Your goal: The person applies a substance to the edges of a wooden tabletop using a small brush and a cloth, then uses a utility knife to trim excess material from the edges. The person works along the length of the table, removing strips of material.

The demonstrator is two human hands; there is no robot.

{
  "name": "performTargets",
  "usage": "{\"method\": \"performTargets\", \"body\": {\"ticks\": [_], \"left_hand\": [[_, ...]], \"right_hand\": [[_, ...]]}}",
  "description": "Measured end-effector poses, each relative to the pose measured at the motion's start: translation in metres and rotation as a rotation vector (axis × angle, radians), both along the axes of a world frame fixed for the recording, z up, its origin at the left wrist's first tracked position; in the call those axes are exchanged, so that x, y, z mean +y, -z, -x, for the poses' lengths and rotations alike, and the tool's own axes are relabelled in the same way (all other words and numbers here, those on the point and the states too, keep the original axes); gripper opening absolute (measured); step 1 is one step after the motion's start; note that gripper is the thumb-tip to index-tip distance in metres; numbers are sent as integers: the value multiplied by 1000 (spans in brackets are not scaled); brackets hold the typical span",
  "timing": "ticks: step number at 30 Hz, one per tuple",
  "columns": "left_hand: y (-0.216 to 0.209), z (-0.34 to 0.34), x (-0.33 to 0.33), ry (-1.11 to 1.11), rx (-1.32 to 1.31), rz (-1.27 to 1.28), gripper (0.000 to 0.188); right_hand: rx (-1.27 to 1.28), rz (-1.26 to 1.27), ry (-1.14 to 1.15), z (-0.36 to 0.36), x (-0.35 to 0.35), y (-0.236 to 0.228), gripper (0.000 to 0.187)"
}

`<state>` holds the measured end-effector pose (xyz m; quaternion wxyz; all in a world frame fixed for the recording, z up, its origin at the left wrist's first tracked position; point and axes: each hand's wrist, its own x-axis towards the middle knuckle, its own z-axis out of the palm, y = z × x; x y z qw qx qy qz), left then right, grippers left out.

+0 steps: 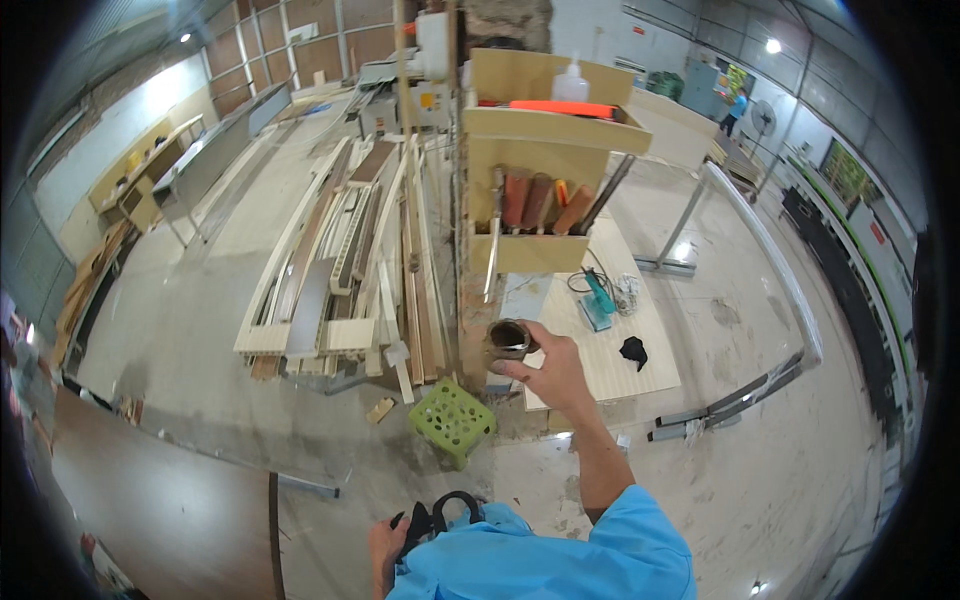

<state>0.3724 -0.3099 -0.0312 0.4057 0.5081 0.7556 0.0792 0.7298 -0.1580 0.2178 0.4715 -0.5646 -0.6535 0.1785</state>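
Right now, the right hand (553,370) is closed around a small round container (508,345), thumb on the near side and fingers on the far side, with the dark inside showing through its open top. The container is near the middle of the view, below a tan wooden rack (550,256); whether its base rests on anything, I cannot tell. Down by the blue clothing (540,560), the left hand (384,545) is beside a black object (418,527); its fingers are partly hidden, so I cannot tell whether it grips that.

Upright handled tools (537,200) stand in the rack's lower slot, and a white bottle (571,84) stands on its upper part behind an orange-red strip (562,108). Just right of the container, a pale panel (600,380) carries a teal power tool (598,302) and a crumpled black item (633,352). A green plastic stool (453,420) stands to the lower left, near a pile of long strips (312,300).
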Motion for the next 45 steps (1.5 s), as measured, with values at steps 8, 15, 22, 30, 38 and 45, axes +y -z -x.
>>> {"method": "performTargets", "body": {"ticks": [8,15,22,30,38,45], "left_hand": [[13,-24,31,20,-46,-129,45],[29,-54,50,79,-57,-2,54],[65,-49,30,477,41,435,72],[98,-63,36,514,-110,141,44],[24,-233,138,182,-418,-77,15],[61,-439,252,91,-329,-272,14]], "right_hand": [[45,-28,254,-104,-5,-35,54],[96,15,537,-172,-23,-41,56],[278,-157,592,-219,-50,7,41],[133,99,967,-258,-74,133,52],[-67,233,1060,-311,-39,307,53],[157,373,914,-386,34,494,61]]}}
